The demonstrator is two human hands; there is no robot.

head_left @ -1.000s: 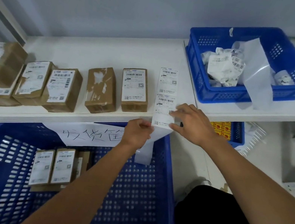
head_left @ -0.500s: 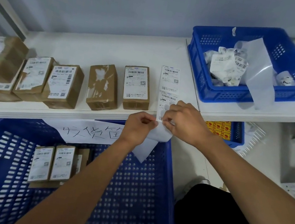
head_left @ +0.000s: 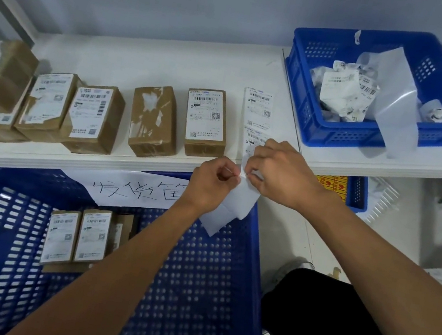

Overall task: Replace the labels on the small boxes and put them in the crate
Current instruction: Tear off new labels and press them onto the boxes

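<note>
BOXES AWAIT NEW LABELS: A large blue crate (head_left: 197,296), with a few labelled small boxes (head_left: 77,236) standing in its far left part, sits just below the front edge of a white shelf (head_left: 149,66), where more brown boxes wait in a row; a smaller blue basket (head_left: 352,137) of crumpled paper sits to the right. One box (head_left: 153,120), stripped to torn scraps, stands between labelled neighbours. A strip of fresh labels (head_left: 256,108) lies just right of the row and runs off the shelf edge. There the hands work close together: the left hand (head_left: 212,186), fingers curled, pinches the blank backing paper (head_left: 231,210) that hangs over the crate's corner, while the right hand (head_left: 278,171) pinches the nearest label's corner. The step appears to be peeling a new label free; next it likely needs carrying left to the stripped box and pressing flat. Bare shelf shows behind the row and much bare crate floor below, though shelf lip and crate rim crowd the hands
</note>
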